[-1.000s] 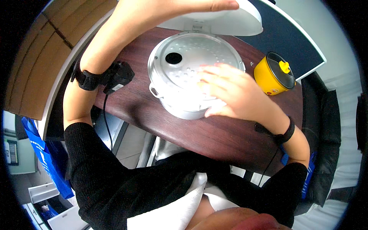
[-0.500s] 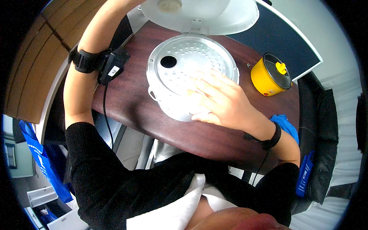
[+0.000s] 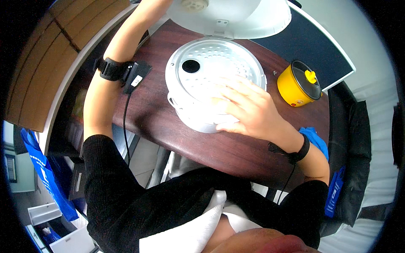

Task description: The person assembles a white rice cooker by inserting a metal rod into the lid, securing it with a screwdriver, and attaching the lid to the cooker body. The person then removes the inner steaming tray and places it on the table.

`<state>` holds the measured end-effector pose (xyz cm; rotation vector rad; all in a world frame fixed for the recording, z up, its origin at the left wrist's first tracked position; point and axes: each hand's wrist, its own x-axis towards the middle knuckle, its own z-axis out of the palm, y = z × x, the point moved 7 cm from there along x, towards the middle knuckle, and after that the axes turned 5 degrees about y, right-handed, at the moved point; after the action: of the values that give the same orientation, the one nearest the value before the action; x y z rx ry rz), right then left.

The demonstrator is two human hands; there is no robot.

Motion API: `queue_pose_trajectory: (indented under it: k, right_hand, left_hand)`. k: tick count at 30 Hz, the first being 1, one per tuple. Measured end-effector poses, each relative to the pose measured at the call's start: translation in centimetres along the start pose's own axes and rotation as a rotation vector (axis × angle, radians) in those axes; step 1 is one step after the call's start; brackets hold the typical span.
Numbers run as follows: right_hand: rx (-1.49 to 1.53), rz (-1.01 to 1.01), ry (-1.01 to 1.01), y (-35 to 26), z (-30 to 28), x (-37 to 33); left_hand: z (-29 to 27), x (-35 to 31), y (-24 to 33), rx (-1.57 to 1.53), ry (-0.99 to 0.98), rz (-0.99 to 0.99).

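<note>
A: Right hand first, quick.
B: Right hand (image 3: pixel 249 107) is over the near right part of the white cooker (image 3: pixel 198 95), fingers extended and slightly apart, thumb toward the front rim. Glare eats the fingertips, so can't tell whether it's gripping or just resting.
A: Left hand?
B: Past the top edge, out of frame. Can't tell its state. Only the left forearm (image 3: pixel 99 103) shows, running up beside the raised lid (image 3: pixel 244 19).
A: On the wrists?
B: Black strap (image 3: pixel 113 69) on the left one, with a black box (image 3: pixel 137 75) and a cable (image 3: pixel 125 130) hanging down. Black band (image 3: pixel 300 152) on the right.
A: Cooker details, go.
B: Round, on the dark brown table (image 3: pixel 236 158), in front of the person. Lid hinged at the far side. Silver inner plate (image 3: pixel 219 55), dimpled, dark round hole (image 3: pixel 191 66) toward its far left. White loop (image 3: pixel 171 100) on the left side of the body.
A: Rest of the tabletop?
B: Yellow pot (image 3: pixel 292 88) right of the cooker, well apart, dark cover, yellow knob (image 3: pixel 310 76). Blue cloth (image 3: pixel 315 141) by the right edge.
A: Beyond that?
B: Dark panel (image 3: pixel 308 55) with a white edge, upper right. Blue bag (image 3: pixel 48 175), far left.
</note>
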<state>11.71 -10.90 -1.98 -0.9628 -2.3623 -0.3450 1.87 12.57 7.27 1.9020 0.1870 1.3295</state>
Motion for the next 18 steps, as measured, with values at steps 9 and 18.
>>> queue_pose_trajectory:
  k: [9,18]
  right_hand:
    - [0.020,-0.025,0.002,-0.1,-0.8,0.5]
    - [0.006,-0.012,-0.001,-0.6,-0.4,0.4]
  left_hand:
    - [1.0,0.6,3.2,-0.046,-0.015,0.060]
    - [-0.4,-2.0,1.3,0.004,0.010,-0.101]
